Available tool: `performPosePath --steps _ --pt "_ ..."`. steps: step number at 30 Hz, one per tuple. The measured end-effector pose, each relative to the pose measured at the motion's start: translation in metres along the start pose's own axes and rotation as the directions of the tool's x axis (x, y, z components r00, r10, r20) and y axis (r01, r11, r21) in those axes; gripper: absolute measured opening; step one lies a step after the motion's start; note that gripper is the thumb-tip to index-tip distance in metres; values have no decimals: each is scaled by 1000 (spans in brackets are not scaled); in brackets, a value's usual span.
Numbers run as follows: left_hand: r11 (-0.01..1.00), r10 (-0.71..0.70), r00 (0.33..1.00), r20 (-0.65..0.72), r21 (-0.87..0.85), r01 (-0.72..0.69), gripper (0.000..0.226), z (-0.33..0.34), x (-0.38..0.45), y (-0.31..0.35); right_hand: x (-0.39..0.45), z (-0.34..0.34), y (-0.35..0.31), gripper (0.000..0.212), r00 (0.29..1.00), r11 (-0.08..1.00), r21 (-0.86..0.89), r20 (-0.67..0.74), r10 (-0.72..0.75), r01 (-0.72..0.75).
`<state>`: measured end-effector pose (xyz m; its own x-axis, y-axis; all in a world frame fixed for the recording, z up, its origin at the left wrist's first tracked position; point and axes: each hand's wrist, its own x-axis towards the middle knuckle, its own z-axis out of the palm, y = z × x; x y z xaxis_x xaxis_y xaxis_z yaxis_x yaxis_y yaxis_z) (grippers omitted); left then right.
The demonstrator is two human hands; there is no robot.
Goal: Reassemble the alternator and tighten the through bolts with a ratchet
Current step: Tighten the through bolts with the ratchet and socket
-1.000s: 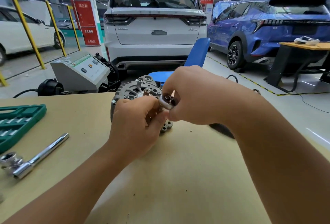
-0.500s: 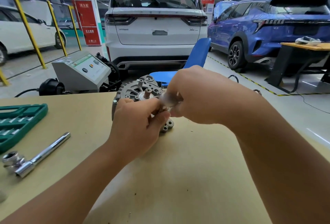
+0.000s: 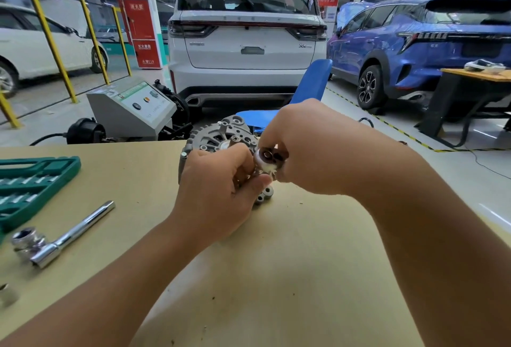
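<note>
Nearest on the table (image 3: 276,277), at the left edge, lies the ratchet (image 3: 59,239), its handle pointing away to the right, with no hand on it. Just beyond it sits the green socket case (image 3: 33,183). Past the middle of the table, the left hand (image 3: 218,192) is curled around something at the near side of the alternator (image 3: 221,136); what its fingers grip is hidden. The right hand (image 3: 307,150) is closed on a small round metal part (image 3: 266,157), held just right of the alternator's upper face and touching the left hand's fingers. The alternator stands near the far table edge, its ribbed face tilted toward the camera. Behind the table stand a grey machine (image 3: 135,109), a blue chair (image 3: 309,84) and parked cars.

The likely trouble is the small part slipping from the fingertips and rolling off the table, since both hands crowd one spot. The alternator could also tip if the left hand loosens, and a part seated crooked would bind later under the ratchet.
</note>
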<state>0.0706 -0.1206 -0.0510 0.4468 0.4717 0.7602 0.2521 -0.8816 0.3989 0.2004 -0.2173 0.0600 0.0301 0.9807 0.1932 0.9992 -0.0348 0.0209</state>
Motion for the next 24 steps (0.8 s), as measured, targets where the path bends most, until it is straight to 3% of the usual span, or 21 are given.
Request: performPosePath --steps 2,5,9,13,15,17,20,22,24 --pt "1000 17 1000 16 25 -17 22 -1 0 0 0 0 4 11 999 999 38 -30 11 -10" --pt "996 77 995 64 48 -80 9 -4 -2 -2 -1 -3 7 14 998 992 120 62 28 -35" --pt "998 41 998 42 34 -43 24 -3 -4 -7 0 0 3 8 999 999 24 -18 -32 32" --pt "997 64 998 22 53 -65 22 1 -5 -6 -4 -4 1 22 996 1000 24 87 -19 17" --pt "995 87 996 23 46 -88 24 0 -4 -6 -4 -3 0 10 999 999 -30 22 -36 37" --pt "995 94 995 44 26 -95 26 -4 -2 -7 -4 -2 1 12 998 1000 -16 -59 -21 20" --pt "994 91 994 60 48 -94 19 -5 -1 -7 -3 -4 1 16 1000 998 63 22 -7 6" --pt "993 78 996 35 82 -81 18 -3 -2 -6 -2 -2 -1 9 1000 1000 -9 -7 -11 11" --pt "995 59 998 -3 81 -59 27 0 -3 -4 -3 -1 -3 18 999 999 -53 -46 -3 0"
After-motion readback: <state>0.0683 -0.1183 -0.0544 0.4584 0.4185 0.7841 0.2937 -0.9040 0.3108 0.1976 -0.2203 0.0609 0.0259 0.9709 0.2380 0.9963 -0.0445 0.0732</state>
